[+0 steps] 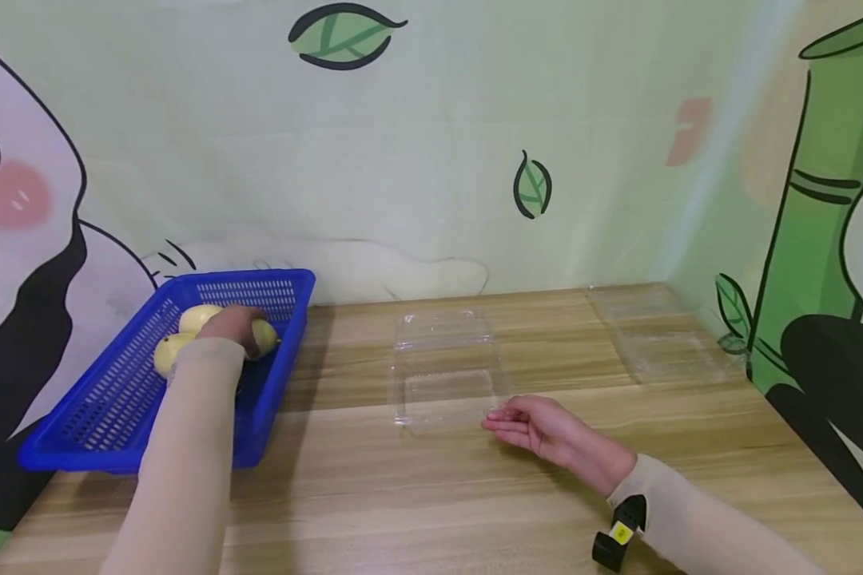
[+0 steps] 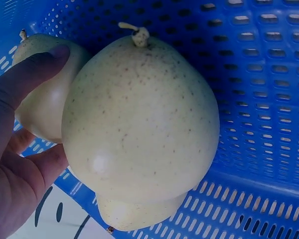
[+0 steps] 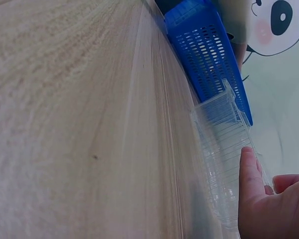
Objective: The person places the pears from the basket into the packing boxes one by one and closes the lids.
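Observation:
Inside a blue plastic basket [image 1: 273, 415] on the left, my left hand [image 1: 233, 326] grips a pale yellow pear [image 1: 264, 339]. The left wrist view shows the thumb of that hand [image 2: 15, 99] over the held pear [image 2: 52, 99], with fingers beneath. A large speckled pear [image 2: 139, 119] with a short stem sits beside it, partly covering another pear [image 2: 139, 211]. A clear plastic container [image 1: 446, 383] lies opened out at mid-table. My right hand [image 1: 539, 427] is at its near right corner, and in the right wrist view an extended finger [image 3: 250, 172] overlaps the container wall.
A second clear plastic container [image 1: 665, 343] lies at the back right of the wooden table [image 1: 417, 511]. Behind the table rises a wall covering [image 1: 431, 160] printed with leaves and pandas. A black strap device [image 1: 620, 533] is on the right wrist.

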`<state>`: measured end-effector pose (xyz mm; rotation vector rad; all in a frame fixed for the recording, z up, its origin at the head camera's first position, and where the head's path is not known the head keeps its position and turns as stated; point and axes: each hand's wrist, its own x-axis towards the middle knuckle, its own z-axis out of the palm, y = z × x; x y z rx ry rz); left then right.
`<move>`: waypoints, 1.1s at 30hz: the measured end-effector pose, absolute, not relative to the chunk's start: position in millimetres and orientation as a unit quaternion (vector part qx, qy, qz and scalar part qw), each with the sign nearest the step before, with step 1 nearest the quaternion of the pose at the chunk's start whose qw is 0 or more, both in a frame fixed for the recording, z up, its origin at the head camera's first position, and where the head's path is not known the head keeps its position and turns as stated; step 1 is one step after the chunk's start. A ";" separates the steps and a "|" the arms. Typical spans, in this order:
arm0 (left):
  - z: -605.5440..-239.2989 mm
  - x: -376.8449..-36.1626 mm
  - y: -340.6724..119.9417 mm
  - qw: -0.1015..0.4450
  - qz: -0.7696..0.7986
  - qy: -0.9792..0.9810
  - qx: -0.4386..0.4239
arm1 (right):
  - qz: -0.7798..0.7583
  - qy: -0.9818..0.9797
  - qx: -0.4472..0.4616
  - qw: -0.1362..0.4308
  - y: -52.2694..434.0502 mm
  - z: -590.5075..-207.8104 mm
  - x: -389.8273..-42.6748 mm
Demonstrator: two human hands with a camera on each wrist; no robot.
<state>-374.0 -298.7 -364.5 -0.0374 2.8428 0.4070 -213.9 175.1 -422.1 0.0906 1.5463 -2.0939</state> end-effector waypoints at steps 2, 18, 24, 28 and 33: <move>-364.2 -374.2 -300.3 0.129 0.139 0.982 -0.011 | -0.774 0.574 0.032 0.267 174.1 -421.9 -214.2; -336.2 -360.2 -297.9 0.096 0.162 0.982 0.017 | -0.777 0.570 0.034 0.265 172.8 -422.2 -213.7; -326.4 -360.0 -304.6 0.071 0.128 0.989 0.038 | -0.780 0.565 0.030 0.266 172.2 -424.3 -215.1; -317.9 -358.7 -305.6 0.066 0.115 0.990 0.046 | -0.781 0.565 0.028 0.266 172.2 -424.2 -215.1; -305.1 -356.3 -305.6 0.057 0.084 0.993 0.068 | -0.783 0.560 0.027 0.268 171.8 -423.7 -214.6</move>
